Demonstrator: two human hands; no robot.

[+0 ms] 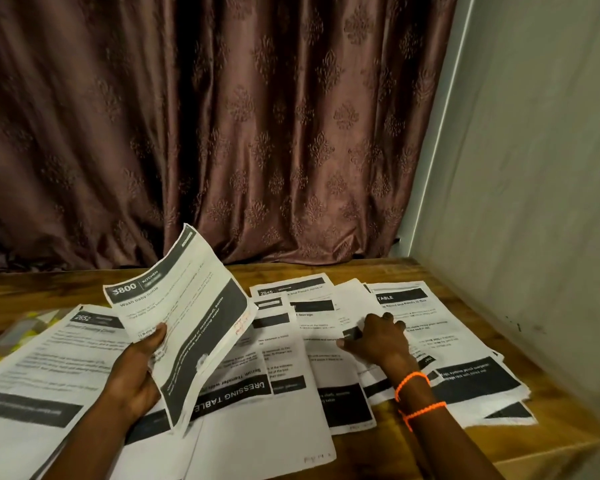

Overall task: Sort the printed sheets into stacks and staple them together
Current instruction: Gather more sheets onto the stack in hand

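Note:
Several printed sheets with black header bars lie spread and overlapping on the wooden table (458, 271). My left hand (137, 372) grips a sheet headed "3800 Kitchen" (181, 306), lifted off the table and tilted up, thumb on its front. A sheet numbered 2652 (49, 362) lies at the left beneath it. My right hand (378, 341), with orange bands on the wrist, rests palm down on the loose sheets (329, 372) in the middle, fingers curled onto the paper. More sheets (465, 362) fan out to the right. No stapler shows.
A brown patterned curtain (222, 133) hangs behind the table. A pale wall (534, 202) closes the right side. Something yellow and grey (18, 334) pokes out under the papers at the far left. The table's front right corner shows at the bottom right.

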